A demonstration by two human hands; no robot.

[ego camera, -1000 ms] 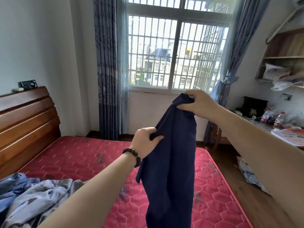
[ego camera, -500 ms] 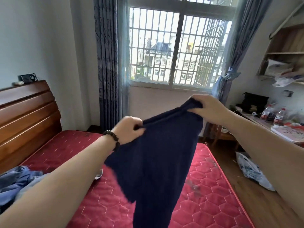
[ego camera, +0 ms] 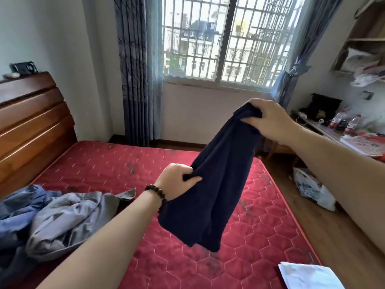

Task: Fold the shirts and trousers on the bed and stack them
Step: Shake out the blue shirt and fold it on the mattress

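A dark navy garment [ego camera: 210, 190] hangs in the air over the red quilted mattress [ego camera: 116, 172]. My right hand [ego camera: 268, 118] grips its upper end, raised high near the window. Lower and nearer, my left hand [ego camera: 176, 181], with a bead bracelet on the wrist, pinches the cloth's left edge. The garment hangs folded over, and its lower end is clear of the mattress. A crumpled heap of grey and blue clothes [ego camera: 52, 213] lies on the mattress at the left. A white folded item [ego camera: 312, 277] shows at the bottom right corner of the bed.
A wooden headboard [ego camera: 31, 126] stands at the left. To the right of the bed are wooden floor, a white plastic bag [ego camera: 312, 188] and a cluttered desk with bottles [ego camera: 343, 122]. Curtains and a barred window fill the far wall.
The garment was spread wide between my hands half a second ago; now my left hand has dropped lower and the cloth hangs narrower, doubled over. The view has tilted down.
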